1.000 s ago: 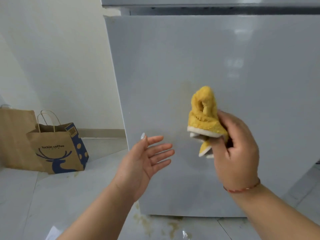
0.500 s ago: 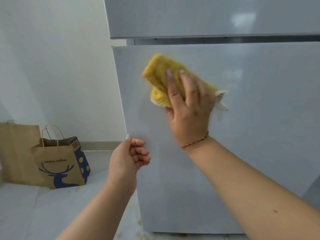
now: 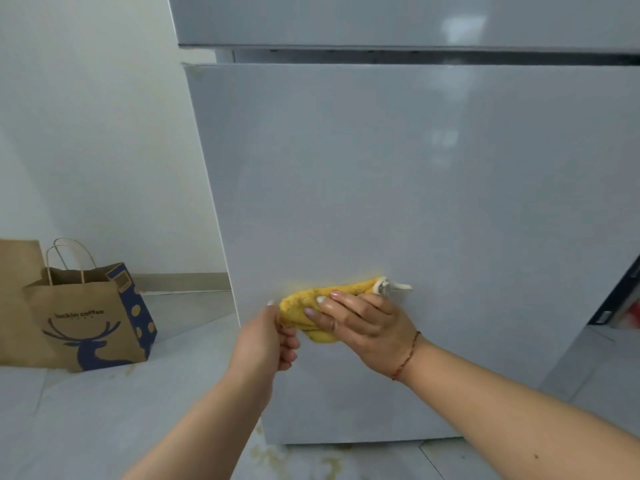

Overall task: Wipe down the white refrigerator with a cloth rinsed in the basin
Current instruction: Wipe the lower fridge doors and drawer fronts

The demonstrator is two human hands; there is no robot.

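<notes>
The white refrigerator (image 3: 433,202) fills the middle and right, and its lower door faces me. A yellow cloth (image 3: 311,299) with a white edge lies flat against the lower part of that door. My right hand (image 3: 360,327) presses the cloth to the door with straight fingers; a red string is on its wrist. My left hand (image 3: 266,337) has curled fingers at the cloth's left end and seems to pinch it. The basin is not in view.
Two brown paper bags (image 3: 86,313) stand on the floor to the left, against the white wall. The nearer bag has a blue deer print. Yellowish stains mark the grey floor tiles (image 3: 294,459) under the refrigerator's front edge. A dark gap opens at the right (image 3: 620,299).
My right hand has slid the cloth from the top left of the lower door down to its lower part. My left hand has come up to the cloth's left end.
</notes>
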